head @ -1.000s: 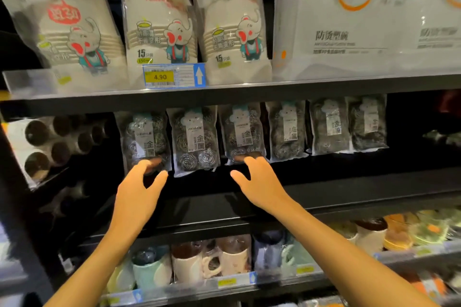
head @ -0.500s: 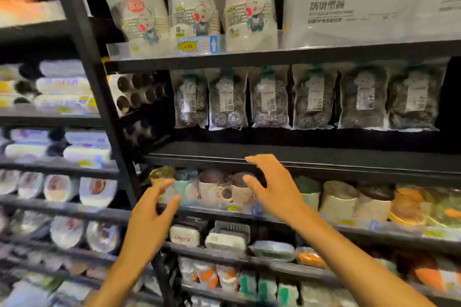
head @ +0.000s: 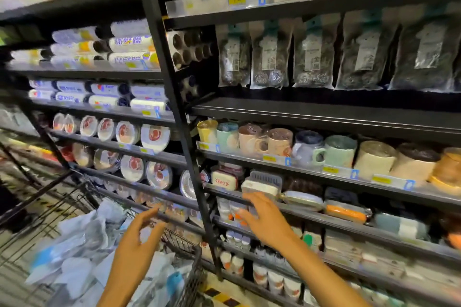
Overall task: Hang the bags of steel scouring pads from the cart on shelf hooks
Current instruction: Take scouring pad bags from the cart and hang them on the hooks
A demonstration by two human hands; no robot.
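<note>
Both hands have dropped from the hung bags [head: 269, 57] toward the cart [head: 193, 279]; the view has swung down and left; left hand [head: 139, 239] hovers over the blurred bags [head: 82, 237] heaped in the cart, fingers spread, holding nothing; right hand [head: 267, 222] hangs before the lower shelves [head: 349, 227], fingers spread, empty; at least 5 hung bags fill the row above. Judged step: fetching another bag; the next move calls for gripping 1 by its top; black upright [head: 174, 107] and mugs [head: 279, 142] stand between cart and row.
</note>
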